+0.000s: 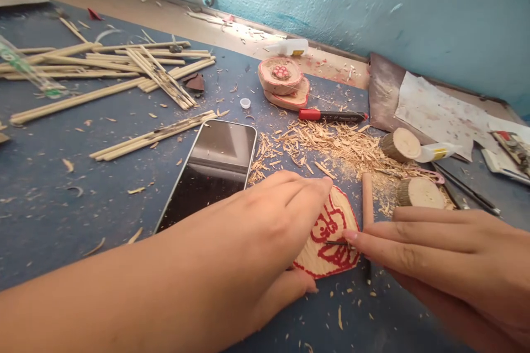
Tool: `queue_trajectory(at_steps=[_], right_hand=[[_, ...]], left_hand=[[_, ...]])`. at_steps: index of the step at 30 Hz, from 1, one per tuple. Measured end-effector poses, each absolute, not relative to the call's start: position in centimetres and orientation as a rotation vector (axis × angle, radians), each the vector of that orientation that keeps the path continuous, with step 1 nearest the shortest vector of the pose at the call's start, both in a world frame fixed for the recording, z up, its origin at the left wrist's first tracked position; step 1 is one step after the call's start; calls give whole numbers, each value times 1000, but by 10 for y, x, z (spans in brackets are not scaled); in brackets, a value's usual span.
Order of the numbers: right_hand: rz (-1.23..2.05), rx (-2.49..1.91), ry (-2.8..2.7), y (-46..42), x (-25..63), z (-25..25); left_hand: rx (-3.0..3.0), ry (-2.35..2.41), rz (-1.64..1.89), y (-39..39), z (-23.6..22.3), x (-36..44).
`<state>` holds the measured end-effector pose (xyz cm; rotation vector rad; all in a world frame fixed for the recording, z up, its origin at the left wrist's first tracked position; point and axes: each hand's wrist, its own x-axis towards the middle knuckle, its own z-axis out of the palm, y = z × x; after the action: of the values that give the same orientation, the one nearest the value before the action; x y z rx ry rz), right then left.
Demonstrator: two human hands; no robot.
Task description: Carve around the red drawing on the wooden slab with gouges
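Observation:
A pale wooden piece (pixel 304 262) lies on the blue table top, with a red outline round its rim and a red drawing on its face. My left hand (pixel 273 220) grips it from the left, fingers over the far edge and thumb at the near edge. My right hand (pixel 439 253) is closed on a thin metal carving tool (pixel 334 242), whose dark tip lies over the drawing; its handle is hidden by the hand. Beside the piece, partly under my right fingers, lies a wooden-handled tool (pixel 367 196) with a dark shaft.
A phone (pixel 219 160) lies behind my left wrist. Wood shavings (pixel 331 143) and a red-capped marker (pixel 331 115) are beyond the hands. Two log pieces (pixel 406 144) stand at right. Thin sticks (pixel 116 60) cover the left; stacked red-edged wooden pieces (pixel 284 80) sit near the wall.

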<state>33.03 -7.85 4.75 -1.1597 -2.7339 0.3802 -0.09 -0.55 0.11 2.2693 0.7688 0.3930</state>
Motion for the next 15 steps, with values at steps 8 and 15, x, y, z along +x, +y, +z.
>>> queue_trajectory(at_steps=[8,15], right_hand=[[225,-939,-2987,-71,348,46],[392,-1022,-2803,-71,352,34]], left_hand=[[2192,858,482,-7,2,24],[2314,713,383,-6,0,-3]])
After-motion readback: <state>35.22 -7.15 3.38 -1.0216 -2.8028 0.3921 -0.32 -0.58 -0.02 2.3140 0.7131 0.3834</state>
